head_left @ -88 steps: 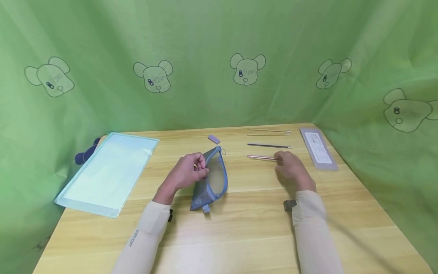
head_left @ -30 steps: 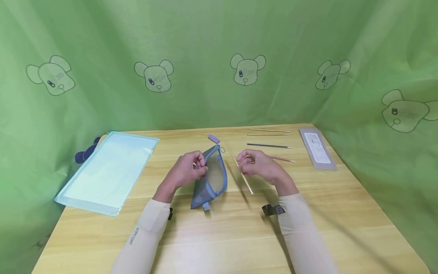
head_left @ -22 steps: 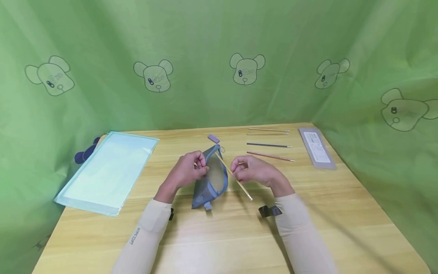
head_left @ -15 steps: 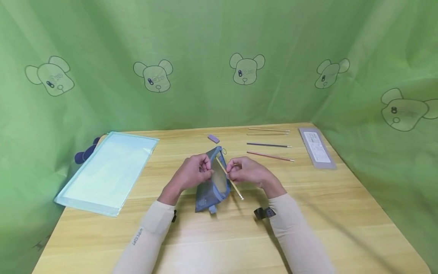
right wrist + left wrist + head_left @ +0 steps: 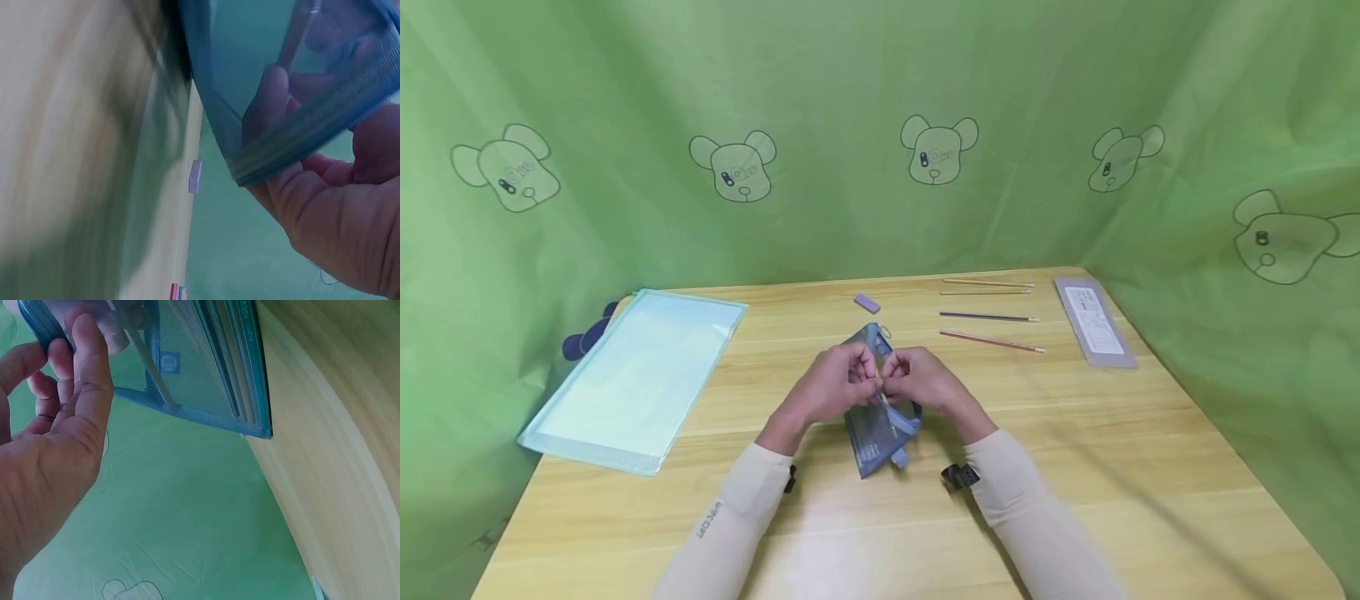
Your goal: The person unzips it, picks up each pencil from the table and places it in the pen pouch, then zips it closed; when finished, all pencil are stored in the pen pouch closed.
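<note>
A blue mesh zip pouch stands tilted at the middle of the table, its mouth facing right. My left hand pinches the pouch's zip edge between thumb and fingers. Inside the mouth, my right hand pinches a yellow pencil; that pencil slants down through the pouch in the left wrist view, and its upper part is covered by fingers. Several more pencils lie along the other side of the pouch, visible through the mesh. In the right wrist view, the right fingertips show through the mesh, behind the zip band.
Right of the pouch lie a red pencil, a dark pencil and two yellow pencils. A purple eraser lies behind the pouch. A grey labelled packet is at the right edge, a teal-edged clear folder at left.
My right hand has picked the yellow pencil off the table beside the red one, carried it left and put it into the pouch mouth. My left hand and the pouch have shifted slightly right.
</note>
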Demonstrator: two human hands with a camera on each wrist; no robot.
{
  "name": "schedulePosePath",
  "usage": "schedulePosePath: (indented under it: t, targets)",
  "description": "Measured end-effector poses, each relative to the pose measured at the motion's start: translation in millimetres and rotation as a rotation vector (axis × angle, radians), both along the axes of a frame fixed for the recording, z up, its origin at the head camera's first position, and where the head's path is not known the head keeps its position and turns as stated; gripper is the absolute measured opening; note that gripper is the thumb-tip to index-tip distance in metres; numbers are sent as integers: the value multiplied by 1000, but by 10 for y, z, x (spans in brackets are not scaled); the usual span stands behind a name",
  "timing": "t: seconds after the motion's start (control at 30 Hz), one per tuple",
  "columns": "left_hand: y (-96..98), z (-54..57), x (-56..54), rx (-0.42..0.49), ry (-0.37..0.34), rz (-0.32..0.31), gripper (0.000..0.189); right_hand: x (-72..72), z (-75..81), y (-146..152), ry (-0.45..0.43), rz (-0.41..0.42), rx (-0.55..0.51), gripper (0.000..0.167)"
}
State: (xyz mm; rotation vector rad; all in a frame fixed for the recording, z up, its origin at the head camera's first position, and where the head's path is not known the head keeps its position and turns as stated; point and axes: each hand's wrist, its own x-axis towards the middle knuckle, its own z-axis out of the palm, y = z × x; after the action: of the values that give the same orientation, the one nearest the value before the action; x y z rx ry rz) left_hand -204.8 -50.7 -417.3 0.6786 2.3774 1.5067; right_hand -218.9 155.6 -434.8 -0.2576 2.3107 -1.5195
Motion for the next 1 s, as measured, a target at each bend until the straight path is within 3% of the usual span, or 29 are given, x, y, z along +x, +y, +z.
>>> schedulePosePath:
  t: [0.17, 0.33, 0.43, 0.57, 0.7, 1.0]
  targets:
    - [-72, 32, -19, 18, -27, 57, 15, 16, 80, -14, 25, -48, 12, 5]
    - [-153, 107, -17, 21, -41, 96, 15, -45, 159, 201, 84, -83, 38, 12]
    - [-189, 132, -19, 20, -47, 104, 15, -116, 140, 440, 152, -104, 137, 14]
    - [-223, 139, -26, 19, -48, 104, 16, -188, 67, 781, 232, -144, 355, 24]
    - [-244, 134, -33, -5, -27, 97, 16, -211, -8, 1064, 238, -183, 511, 38]
    - [-256, 133, -39, -22, -9, 88, 17, -216, -107, 1390, 222, -161, 564, 75]
